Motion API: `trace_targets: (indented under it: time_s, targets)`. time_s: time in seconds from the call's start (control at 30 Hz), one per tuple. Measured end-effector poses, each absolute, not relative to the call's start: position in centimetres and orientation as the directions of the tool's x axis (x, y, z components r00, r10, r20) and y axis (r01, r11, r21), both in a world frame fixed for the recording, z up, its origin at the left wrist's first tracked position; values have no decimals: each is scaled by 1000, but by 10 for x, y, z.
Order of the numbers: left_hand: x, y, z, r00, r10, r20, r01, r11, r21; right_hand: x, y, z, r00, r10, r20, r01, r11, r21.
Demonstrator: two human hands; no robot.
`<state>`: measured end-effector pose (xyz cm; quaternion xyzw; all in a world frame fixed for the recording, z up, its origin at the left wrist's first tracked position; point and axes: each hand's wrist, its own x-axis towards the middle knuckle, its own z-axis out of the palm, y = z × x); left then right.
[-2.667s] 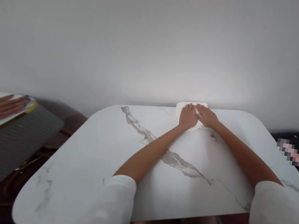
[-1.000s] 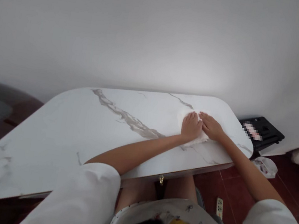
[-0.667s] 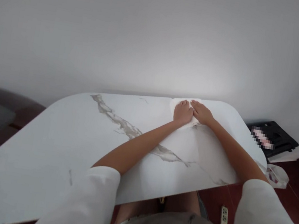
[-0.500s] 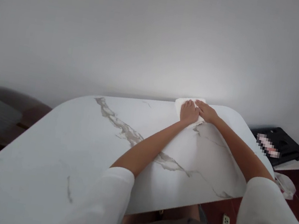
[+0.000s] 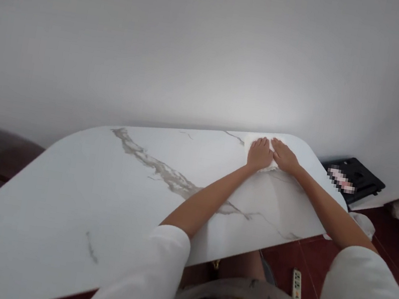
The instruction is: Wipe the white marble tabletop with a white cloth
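Both my hands lie side by side at the far right of a white marble-look table (image 5: 120,192), close to the wall. My left hand (image 5: 259,154) and my right hand (image 5: 284,156) press flat, fingers stretched out, on a white cloth (image 5: 271,168) that is almost wholly hidden beneath them. Only a thin rim of the cloth shows at my fingertips and below my palms. My arms reach across the tabletop in white sleeves.
A grey vein runs across the tabletop (image 5: 166,169). A black flat object (image 5: 354,179) lies on the red tiled floor by the wall at right. A white power strip (image 5: 296,284) lies on the floor, a crumpled white bag (image 5: 364,223) beside the table's right end.
My hands slid the cloth back and forth over the far right of the table: near the front edge a second ago, then up to the wall side, now slightly further right.
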<state>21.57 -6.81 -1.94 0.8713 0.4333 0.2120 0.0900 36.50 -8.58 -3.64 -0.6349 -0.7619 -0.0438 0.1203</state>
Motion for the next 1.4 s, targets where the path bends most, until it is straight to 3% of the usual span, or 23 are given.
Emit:
trace_targets:
  time_s: [0.33, 0.7, 1.0, 1.4]
  targets:
    - [161, -186, -12, 558, 794, 240, 705, -606, 368, 310, -210, -28, -228, 937, 264, 966, 251, -57]
    - [186, -285, -2, 594, 804, 29, 659, -507, 556, 352, -313, -22, -330, 906, 266, 925, 367, -101]
    - [253, -240, -5, 634, 761, 139, 623, -609, 491, 421, -270, -24, -270, 936, 228, 955, 290, -58]
    - [255, -87, -20, 573, 754, 319, 701, -654, 285, 414, -93, -28, -265, 942, 207, 956, 285, -74]
